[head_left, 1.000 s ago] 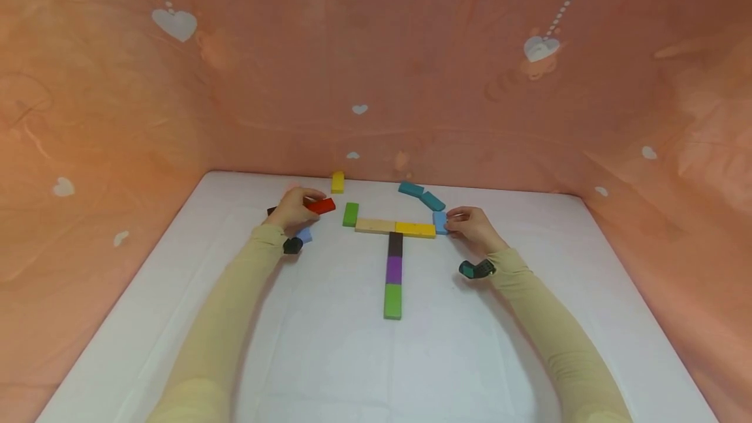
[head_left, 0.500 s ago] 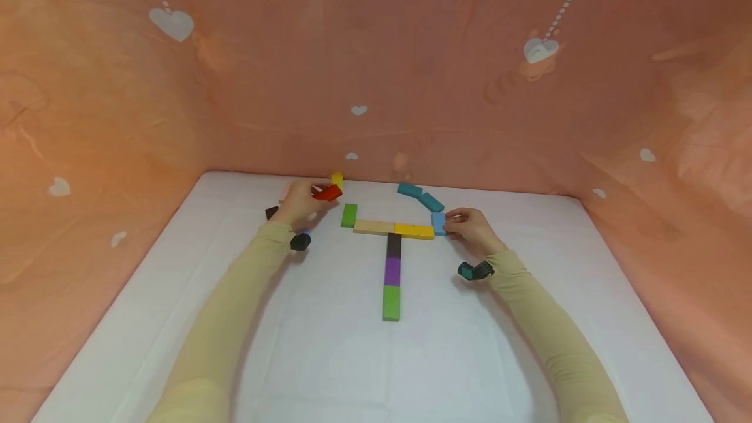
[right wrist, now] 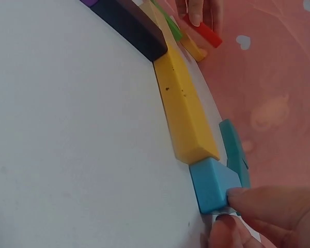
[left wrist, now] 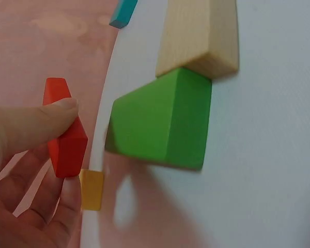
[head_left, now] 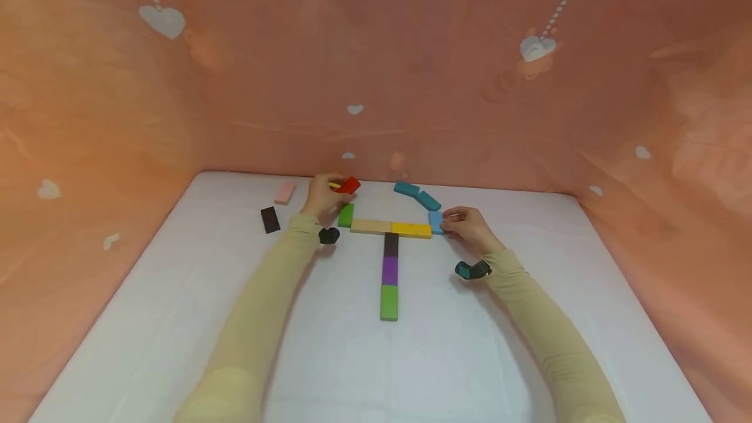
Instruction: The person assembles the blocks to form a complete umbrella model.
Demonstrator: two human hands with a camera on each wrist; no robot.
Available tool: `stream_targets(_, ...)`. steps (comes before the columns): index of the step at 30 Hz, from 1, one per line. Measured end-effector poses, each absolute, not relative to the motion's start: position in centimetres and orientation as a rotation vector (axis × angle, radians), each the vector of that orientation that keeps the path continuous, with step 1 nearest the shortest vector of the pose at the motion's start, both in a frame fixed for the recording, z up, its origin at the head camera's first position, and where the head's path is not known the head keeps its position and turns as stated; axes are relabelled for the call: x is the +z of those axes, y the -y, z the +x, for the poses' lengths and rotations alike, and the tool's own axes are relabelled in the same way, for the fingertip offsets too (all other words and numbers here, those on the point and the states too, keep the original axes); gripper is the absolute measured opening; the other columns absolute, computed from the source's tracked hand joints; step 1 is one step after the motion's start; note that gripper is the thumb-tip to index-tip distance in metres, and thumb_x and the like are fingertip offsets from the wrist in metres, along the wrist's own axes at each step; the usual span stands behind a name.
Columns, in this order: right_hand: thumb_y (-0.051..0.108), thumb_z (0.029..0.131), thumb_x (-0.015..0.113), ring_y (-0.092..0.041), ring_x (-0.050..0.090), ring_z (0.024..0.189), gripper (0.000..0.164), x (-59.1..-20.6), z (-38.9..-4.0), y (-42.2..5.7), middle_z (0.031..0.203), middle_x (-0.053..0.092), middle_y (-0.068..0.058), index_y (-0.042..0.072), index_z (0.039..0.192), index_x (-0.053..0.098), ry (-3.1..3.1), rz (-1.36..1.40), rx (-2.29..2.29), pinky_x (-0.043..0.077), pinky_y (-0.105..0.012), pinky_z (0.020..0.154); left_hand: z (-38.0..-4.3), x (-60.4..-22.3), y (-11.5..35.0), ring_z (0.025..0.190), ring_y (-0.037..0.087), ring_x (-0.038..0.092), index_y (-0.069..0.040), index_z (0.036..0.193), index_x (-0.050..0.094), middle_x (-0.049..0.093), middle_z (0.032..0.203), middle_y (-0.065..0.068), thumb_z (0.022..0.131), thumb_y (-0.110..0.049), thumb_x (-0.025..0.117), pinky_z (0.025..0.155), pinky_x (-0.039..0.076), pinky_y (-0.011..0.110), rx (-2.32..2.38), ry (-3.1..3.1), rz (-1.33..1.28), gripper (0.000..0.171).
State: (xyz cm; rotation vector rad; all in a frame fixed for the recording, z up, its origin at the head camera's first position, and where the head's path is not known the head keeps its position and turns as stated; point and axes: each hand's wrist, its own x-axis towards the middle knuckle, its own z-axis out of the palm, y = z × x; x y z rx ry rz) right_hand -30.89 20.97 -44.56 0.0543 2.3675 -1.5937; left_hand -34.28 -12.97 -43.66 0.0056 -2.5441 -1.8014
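Far left on the white table [head_left: 470, 358], a pink block [head_left: 284, 193] and, nearer, a dark block [head_left: 270, 220], both apart from the rest. Next, in the left hand [head_left: 322, 195], a red block [head_left: 350, 186], pinched between thumb and fingers, apparently lifted, just beyond a green block [head_left: 346, 215]. Carried rightward over the past second; closer now to the laid-out row and, by the look of it, not yet set down. Mostly hidden behind the hand in the head view, plain in the left wrist view: a small yellow block [left wrist: 92, 190]. At center, a wooden block [head_left: 371, 226] and a long yellow block [head_left: 411, 230], end to end, with a stem of black block [head_left: 391, 245], purple block [head_left: 390, 271] and lower green block [head_left: 389, 303] below. Beyond, two angled teal blocks [head_left: 428, 201]. At right, steady throughout, the right hand [head_left: 470, 226], thumb and fingers gripping a light blue block [head_left: 435, 222] beside the yellow end; grip clearest in the right wrist view.
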Motion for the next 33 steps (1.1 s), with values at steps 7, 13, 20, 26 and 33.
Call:
stream_targets(7, 0.006, 0.091, 0.065, -0.019, 0.06, 0.082, 0.039, -44.7, -30.9, -20.9, 0.11, 0.057, -0.019, -0.006, 0.126, 0.053, -2.374, 0.055, -1.595, 0.055, -0.026, 0.075, -35.0, -44.2, 12.7, 0.123, 0.033, 0.039, -0.007, 0.126, 0.062, 0.042, 0.141, 0.009, 0.081, 0.0, 0.074, 0.096, 0.046, 0.041, -1.869, 2.5, 0.082, 0.048)
stream_targets(13, 0.007, 0.091, 0.065, -0.021, 0.06, 0.084, 0.038, -44.7, -30.8, -20.7, 0.11, 0.057, -0.019, -0.005, 0.125, 0.054, -2.376, 0.042, -1.589, 0.054, -0.026, 0.076, -34.8, -44.2, 12.4, 0.119, 0.034, 0.042, -0.004, 0.124, 0.063, 0.048, 0.133, 0.012, 0.08, 0.005, 0.073, 0.095, 0.046, 0.041, -1.895, 2.481, 0.102, 0.046)
stream_targets(20, 0.007, 0.091, 0.065, -0.02, 0.06, 0.083, 0.038, -44.7, -30.7, -20.7, 0.109, 0.058, -0.018, -0.005, 0.125, 0.054, -2.378, 0.053, -1.582, 0.054, -0.025, 0.075, -34.9, -44.5, 11.7, 0.11, 0.034, 0.046, 0.002, 0.118, 0.064, 0.048, 0.127, 0.015, 0.076, 0.011, 0.073, 0.085, 0.053, 0.04, -2.01, 2.377, 0.12, 0.043)
stream_targets(26, 0.005, 0.09, 0.065, -0.017, 0.06, 0.08, 0.038, -44.8, -30.8, -20.6, 0.106, 0.058, -0.017, -0.007, 0.124, 0.054, -2.364, 0.051, -1.61, 0.055, -0.024, 0.073, -35.1, -44.9, 11.2, 0.104, 0.031, 0.051, 0.001, 0.116, 0.066, 0.054, 0.122, 0.016, 0.075, 0.009, 0.076, 0.079, 0.054, 0.037, -1.871, 2.439, 0.103, 0.043)
stream_targets(33, 0.006, 0.09, 0.065, -0.019, 0.06, 0.083, 0.037, -44.9, -31.0, -20.6, 0.108, 0.058, -0.018, -0.005, 0.124, 0.054, -2.368, 0.062, -1.601, 0.055, -0.025, 0.074, -35.5, -45.4, 11.1, 0.105, 0.033, 0.052, 0.001, 0.117, 0.066, 0.059, 0.119, 0.017, 0.076, 0.006, 0.077, 0.09, 0.049, 0.041, -1.745, 2.494, 0.059, 0.043)
